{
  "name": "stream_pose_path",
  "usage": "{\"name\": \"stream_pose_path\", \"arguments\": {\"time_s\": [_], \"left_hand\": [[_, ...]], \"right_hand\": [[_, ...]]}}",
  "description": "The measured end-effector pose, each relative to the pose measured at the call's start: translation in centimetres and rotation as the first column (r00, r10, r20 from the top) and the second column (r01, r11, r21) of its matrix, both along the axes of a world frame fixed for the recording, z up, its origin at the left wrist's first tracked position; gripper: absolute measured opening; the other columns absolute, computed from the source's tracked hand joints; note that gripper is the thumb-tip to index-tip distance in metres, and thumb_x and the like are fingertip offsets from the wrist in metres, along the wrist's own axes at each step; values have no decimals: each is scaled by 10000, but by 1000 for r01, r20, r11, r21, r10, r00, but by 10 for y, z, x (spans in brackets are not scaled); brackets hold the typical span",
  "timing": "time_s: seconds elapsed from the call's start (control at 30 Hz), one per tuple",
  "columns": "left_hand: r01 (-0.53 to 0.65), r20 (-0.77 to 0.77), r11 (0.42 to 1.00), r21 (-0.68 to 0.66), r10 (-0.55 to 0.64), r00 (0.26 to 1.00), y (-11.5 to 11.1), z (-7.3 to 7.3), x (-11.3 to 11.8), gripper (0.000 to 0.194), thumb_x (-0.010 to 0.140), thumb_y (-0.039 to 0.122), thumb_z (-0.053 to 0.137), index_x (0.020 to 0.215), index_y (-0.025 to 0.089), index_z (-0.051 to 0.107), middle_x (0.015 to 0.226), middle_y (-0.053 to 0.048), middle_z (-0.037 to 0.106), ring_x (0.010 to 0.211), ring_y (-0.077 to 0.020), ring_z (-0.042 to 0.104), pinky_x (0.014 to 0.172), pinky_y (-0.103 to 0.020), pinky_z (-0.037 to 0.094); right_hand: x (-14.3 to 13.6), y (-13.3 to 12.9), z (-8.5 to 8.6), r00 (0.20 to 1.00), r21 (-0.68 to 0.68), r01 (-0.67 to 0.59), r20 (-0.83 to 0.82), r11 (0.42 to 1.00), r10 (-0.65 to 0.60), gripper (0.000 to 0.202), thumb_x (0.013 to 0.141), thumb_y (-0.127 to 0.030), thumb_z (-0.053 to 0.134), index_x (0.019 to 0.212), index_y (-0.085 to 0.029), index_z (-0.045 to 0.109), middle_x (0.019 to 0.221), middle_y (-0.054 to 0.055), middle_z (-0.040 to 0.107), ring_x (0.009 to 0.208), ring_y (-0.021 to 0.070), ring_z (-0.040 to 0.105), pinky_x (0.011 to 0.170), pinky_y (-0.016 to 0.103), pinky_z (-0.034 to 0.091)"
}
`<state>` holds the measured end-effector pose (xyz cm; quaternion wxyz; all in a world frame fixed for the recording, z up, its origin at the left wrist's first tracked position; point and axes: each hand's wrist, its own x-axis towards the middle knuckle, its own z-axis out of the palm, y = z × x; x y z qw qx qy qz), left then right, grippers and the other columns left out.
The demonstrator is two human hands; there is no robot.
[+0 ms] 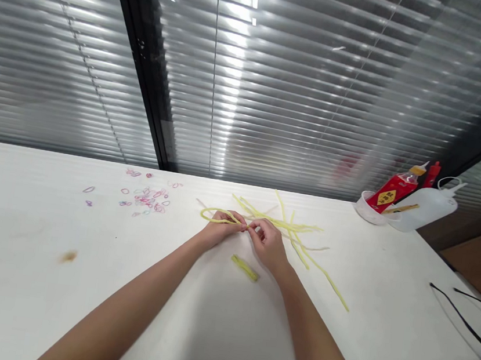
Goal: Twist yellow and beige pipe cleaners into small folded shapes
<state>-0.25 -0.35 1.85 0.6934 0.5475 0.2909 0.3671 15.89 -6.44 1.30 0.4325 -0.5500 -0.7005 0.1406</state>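
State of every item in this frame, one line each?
Left hand: pinching looped yellow strand
Right hand: pinching beside left fingertips
Looped yellow strand: bent, held
Loose yellow strands: crossing, spread out
Short yellow bundle: lying down
Small bands: scattered
Red bottle: tilted
White bottle: tilted
Blinds: lowered

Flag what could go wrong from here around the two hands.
The yellow loop could spring open if the left hand loosens, since the right hand meets it at only one small spot. The loose yellow strands cross one another right beside the right hand, so they might snag or get dragged. The short yellow bundle lies between the forearms, where a wrist could nudge it.
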Motion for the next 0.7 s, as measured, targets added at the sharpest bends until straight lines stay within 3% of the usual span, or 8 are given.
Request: {"name": "stream_pose_path", "arguments": {"time_s": [0.2, 0.37, 0.7], "left_hand": [[-9, -6, 1000, -17, 8, 1000, 2, -3, -2, 184, 619, 251, 736, 712, 117, 650, 692, -50, 610, 680, -143, 554, 646, -246, 399], [-9, -30, 999, -34, 8, 1000, 4, -6, -4, 182, 612, 257, 739, 703, 123, 657, 667, -41, 601, 657, -144, 549, 629, -248, 394], [0, 81, 1000, 29, -2, 997, 8, -7, -1, 164, 691, 253, 691, 585, 133, 659, 715, -37, 587, 698, -124, 543, 700, -246, 394]], "right_hand": [[0, -2, 2, 996, 97, -18, 86, 995, 9, 131, 872, -248, 454, 880, -174, 562, 850, 43, 586, 666, 119, 507, 604, 234, 399], [-2, -3, 4, 995, 114, -14, 101, 993, 2, 143, 880, -250, 438, 877, -175, 559, 850, 54, 590, 688, 131, 520, 614, 242, 399], [-2, -6, 7, 987, 110, -29, 161, 994, 11, 119, 865, -221, 445, 851, -182, 557, 828, 38, 586, 651, 117, 502, 579, 228, 372]]}}
